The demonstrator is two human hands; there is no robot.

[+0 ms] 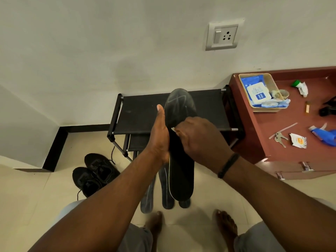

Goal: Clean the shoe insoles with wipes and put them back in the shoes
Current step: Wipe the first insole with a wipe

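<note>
Black insole (180, 142) held upright above the floor, white wipe (173, 129) pressed against it.

Both forearms are bare, with no sleeves in view. The right wrist carries a thin black band (228, 165), narrow and matte, wrapped snugly just behind the right hand (198, 137). The left hand (160, 137) and its wrist wear nothing. At six o'clock in the view, two bare feet (225, 228) stand without socks or shoes. Light grey shorts (254, 239) cover the thighs at five and seven o'clock.
</note>
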